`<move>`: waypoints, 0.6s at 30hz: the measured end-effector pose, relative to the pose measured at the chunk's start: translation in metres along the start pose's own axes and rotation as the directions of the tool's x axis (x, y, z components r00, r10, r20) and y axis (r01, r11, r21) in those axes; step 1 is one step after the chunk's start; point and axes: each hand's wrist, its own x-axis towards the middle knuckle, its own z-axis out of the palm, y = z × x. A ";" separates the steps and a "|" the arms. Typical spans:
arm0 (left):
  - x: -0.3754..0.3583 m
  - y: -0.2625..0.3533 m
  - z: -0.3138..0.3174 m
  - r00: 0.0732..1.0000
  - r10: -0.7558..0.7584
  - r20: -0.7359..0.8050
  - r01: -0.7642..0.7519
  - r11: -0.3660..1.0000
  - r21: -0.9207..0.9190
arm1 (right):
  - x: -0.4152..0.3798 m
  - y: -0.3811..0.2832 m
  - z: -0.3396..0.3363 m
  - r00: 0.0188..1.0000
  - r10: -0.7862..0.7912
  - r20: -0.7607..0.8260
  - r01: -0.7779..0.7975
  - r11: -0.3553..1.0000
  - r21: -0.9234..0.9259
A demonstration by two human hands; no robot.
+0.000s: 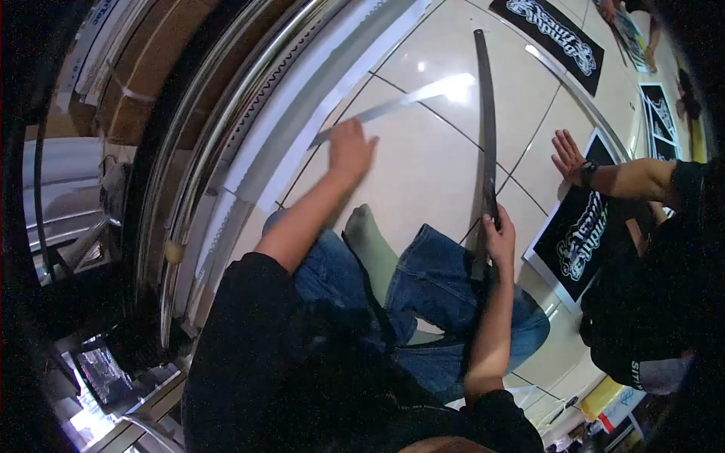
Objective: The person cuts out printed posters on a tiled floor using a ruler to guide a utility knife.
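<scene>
My right hand (498, 235) is closed around the lower part of a long dark strip (486, 113), which stretches away over the tiled floor. On the other side, my left hand (353, 151) is beside a pale, shiny flat strip (408, 98) lying on the tiles. That hand is slightly blurred, with some fingers apart; whether it touches the strip's near end cannot be made out. My crossed legs in blue jeans (438, 272) are below, with one socked foot (371, 241) between the hands.
At right a co-worker in dark clothing (627, 279) reaches a hand (568, 157) over a black printed sheet (581, 234). Another printed sheet (551, 38) and a curved pale strip (589, 106) lie beyond. Long rolls and metal rails (226, 98) line the left; another person is at top right.
</scene>
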 end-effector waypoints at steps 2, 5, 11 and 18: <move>-0.026 0.027 0.001 0.998 -0.031 0.061 0.033 0.999 -0.034 | 0.002 -0.005 -0.003 0.998 0.051 0.026 -0.050 0.998 -0.023; -0.053 0.056 -0.017 0.990 -0.063 0.126 0.071 0.996 -0.059 | 0.012 -0.009 -0.001 0.991 0.111 0.075 -0.110 0.994 -0.019; -0.075 0.066 -0.010 0.976 -0.131 0.176 0.131 0.991 0.013 | 0.010 0.002 0.017 0.997 0.067 0.044 -0.073 0.984 0.163; -0.072 0.040 -0.001 0.983 -0.055 0.176 0.045 0.997 0.061 | 0.014 -0.020 0.015 0.948 0.258 0.187 -0.316 0.832 0.457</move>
